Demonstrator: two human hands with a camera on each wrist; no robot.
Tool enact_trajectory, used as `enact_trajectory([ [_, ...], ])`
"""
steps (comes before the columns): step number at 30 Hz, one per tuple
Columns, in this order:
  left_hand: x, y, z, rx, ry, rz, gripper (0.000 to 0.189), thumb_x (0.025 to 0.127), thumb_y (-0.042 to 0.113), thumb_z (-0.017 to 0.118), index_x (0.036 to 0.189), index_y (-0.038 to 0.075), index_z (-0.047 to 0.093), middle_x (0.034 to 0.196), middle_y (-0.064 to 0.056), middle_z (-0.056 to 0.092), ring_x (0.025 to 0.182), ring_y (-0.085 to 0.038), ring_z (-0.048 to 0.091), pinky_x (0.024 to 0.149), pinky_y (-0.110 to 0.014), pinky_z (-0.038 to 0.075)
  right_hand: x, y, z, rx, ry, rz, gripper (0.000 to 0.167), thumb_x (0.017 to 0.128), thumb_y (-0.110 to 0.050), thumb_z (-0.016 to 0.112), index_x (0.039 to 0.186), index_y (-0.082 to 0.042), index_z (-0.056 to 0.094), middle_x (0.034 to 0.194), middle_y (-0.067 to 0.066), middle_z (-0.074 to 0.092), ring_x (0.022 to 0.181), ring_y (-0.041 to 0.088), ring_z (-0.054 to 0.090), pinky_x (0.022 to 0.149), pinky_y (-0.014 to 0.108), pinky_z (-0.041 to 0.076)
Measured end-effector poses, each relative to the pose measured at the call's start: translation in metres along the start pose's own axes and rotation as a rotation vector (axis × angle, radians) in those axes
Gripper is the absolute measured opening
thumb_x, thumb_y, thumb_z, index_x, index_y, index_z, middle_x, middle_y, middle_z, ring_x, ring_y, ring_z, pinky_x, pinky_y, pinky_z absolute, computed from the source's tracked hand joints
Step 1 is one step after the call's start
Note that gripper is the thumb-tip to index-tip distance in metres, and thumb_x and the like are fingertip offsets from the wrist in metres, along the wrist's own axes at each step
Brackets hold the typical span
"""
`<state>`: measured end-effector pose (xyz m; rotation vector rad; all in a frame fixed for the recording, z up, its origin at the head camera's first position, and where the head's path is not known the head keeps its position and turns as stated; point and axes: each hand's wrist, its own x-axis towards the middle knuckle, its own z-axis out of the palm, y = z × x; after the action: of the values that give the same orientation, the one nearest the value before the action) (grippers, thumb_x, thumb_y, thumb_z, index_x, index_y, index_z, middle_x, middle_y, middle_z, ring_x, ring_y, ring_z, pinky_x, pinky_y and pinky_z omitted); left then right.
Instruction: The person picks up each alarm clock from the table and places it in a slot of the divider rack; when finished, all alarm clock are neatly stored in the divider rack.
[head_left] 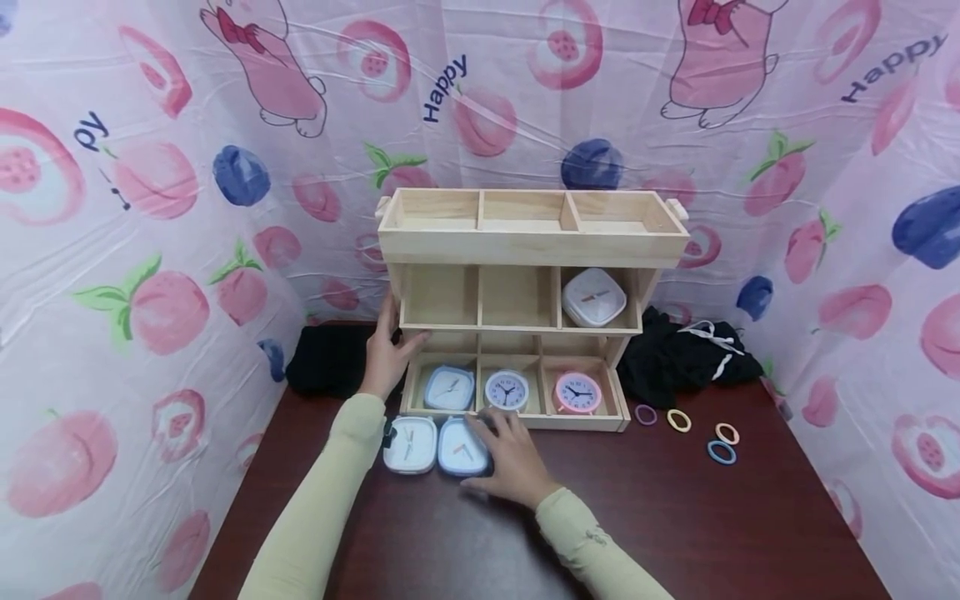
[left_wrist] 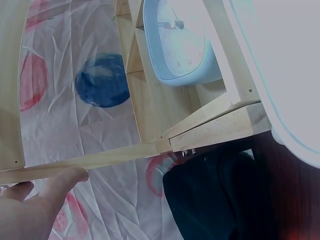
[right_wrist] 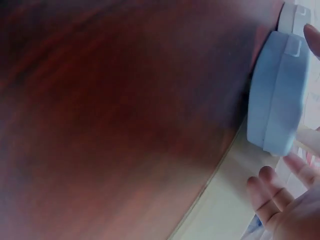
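Note:
A three-tiered wooden organizer (head_left: 532, 248) stands at the back of the table. My left hand (head_left: 386, 358) holds its left side, fingers along the middle tray's end and thumb (left_wrist: 70, 177) on the wooden edge. Over a blue square clock (head_left: 465, 447) lying in front, my right hand (head_left: 517, 458) spreads its fingers, fingertips close around the clock's right side (right_wrist: 277, 95). A white square clock (head_left: 409, 444) lies beside it. The bottom tray holds another blue clock (head_left: 450, 386), a white round clock (head_left: 507, 390) and a pink round clock (head_left: 577, 392).
The middle tray's right compartment holds a white square clock (head_left: 594, 297). Black cloth (head_left: 322, 358) lies left of the organizer; more black cloth (head_left: 675, 358) with white cord is at right. Several hair ties, including a blue one (head_left: 722, 452), lie on the right. A printed curtain (head_left: 495, 92) surrounds the table.

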<state>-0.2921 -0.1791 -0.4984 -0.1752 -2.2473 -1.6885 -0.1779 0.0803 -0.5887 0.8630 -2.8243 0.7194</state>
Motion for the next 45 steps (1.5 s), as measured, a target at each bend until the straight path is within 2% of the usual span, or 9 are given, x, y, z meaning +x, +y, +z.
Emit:
enact_trajectory([
  [5, 0.001, -0.002, 0.000, -0.005, -0.005, 0.024, 0.106, 0.095, 0.013, 0.082, 0.173, 0.032, 0.013, 0.174, -0.010, 0.035, 0.157, -0.035, 0.041, 0.120, -0.063, 0.045, -0.001, 0.001, 0.003, 0.019, -0.016, 0.005, 0.112, 0.072, -0.060, 0.095, 0.165, -0.024, 0.044, 0.165, 0.012, 0.044, 0.136, 0.037, 0.047, 0.114, 0.060, 0.047],
  [12, 0.000, -0.002, 0.000, 0.010, 0.001, 0.033, 0.103, 0.096, 0.017, 0.082, 0.172, 0.039, 0.016, 0.173, -0.009, 0.037, 0.156, -0.035, 0.043, 0.120, -0.059, 0.047, -0.003, 0.001, 0.007, 0.043, 0.010, 0.035, 0.100, 0.074, -0.049, 0.097, 0.159, -0.023, 0.052, 0.163, 0.002, 0.048, 0.133, 0.030, 0.051, 0.111, 0.052, 0.050],
  [16, 0.000, -0.002, 0.000, 0.016, -0.006, 0.029, 0.103, 0.096, 0.017, 0.081, 0.172, 0.040, 0.016, 0.173, -0.010, 0.037, 0.157, -0.035, 0.042, 0.120, -0.058, 0.047, -0.006, 0.000, 0.008, 0.053, 0.013, 0.052, 0.102, 0.071, -0.043, 0.099, 0.158, -0.020, 0.052, 0.161, -0.001, 0.052, 0.134, 0.030, 0.054, 0.112, 0.049, 0.052],
  [24, 0.000, -0.002, -0.001, 0.002, -0.012, 0.030, 0.103, 0.096, 0.017, 0.081, 0.172, 0.040, 0.015, 0.174, -0.009, 0.034, 0.157, -0.034, 0.041, 0.120, -0.060, 0.046, -0.015, 0.001, 0.004, 0.104, 0.013, 0.052, 0.102, 0.069, -0.040, 0.100, 0.155, -0.010, 0.053, 0.151, 0.009, 0.056, 0.136, 0.030, 0.057, 0.115, 0.047, 0.054],
  [31, 0.000, 0.002, 0.000, -0.023, -0.003, 0.001, 0.104, 0.096, 0.006, 0.079, 0.174, 0.026, 0.014, 0.174, -0.015, 0.033, 0.158, -0.038, 0.039, 0.121, -0.065, 0.042, -0.023, 0.003, -0.005, 0.152, -0.015, 0.061, 0.093, 0.077, -0.041, 0.095, 0.153, -0.006, 0.055, 0.154, 0.017, 0.057, 0.139, 0.036, 0.058, 0.117, 0.051, 0.051],
  [33, 0.000, -0.002, 0.000, -0.019, 0.000, 0.017, 0.105, 0.096, 0.010, 0.081, 0.173, 0.031, 0.013, 0.174, -0.012, 0.034, 0.157, -0.037, 0.040, 0.120, -0.063, 0.044, -0.024, 0.005, -0.005, 0.155, -0.019, 0.054, 0.092, 0.078, -0.040, 0.094, 0.153, -0.005, 0.055, 0.154, 0.016, 0.058, 0.141, 0.036, 0.058, 0.119, 0.051, 0.050],
  [40, -0.001, -0.004, -0.001, -0.011, -0.002, 0.034, 0.102, 0.096, 0.019, 0.082, 0.172, 0.037, 0.016, 0.174, -0.009, 0.035, 0.158, -0.034, 0.041, 0.120, -0.061, 0.045, -0.027, 0.008, -0.002, 0.122, -0.012, 0.063, 0.112, 0.069, -0.041, 0.097, 0.161, -0.003, 0.045, 0.149, 0.013, 0.058, 0.134, 0.032, 0.062, 0.114, 0.048, 0.054],
  [45, -0.001, -0.004, -0.001, 0.001, 0.001, 0.032, 0.103, 0.096, 0.020, 0.082, 0.173, 0.034, 0.016, 0.173, -0.011, 0.036, 0.157, -0.035, 0.041, 0.120, -0.061, 0.045, -0.028, 0.006, -0.002, 0.088, 0.010, 0.065, 0.109, 0.064, -0.038, 0.096, 0.156, -0.001, 0.051, 0.145, 0.014, 0.059, 0.126, 0.030, 0.065, 0.109, 0.045, 0.058],
])
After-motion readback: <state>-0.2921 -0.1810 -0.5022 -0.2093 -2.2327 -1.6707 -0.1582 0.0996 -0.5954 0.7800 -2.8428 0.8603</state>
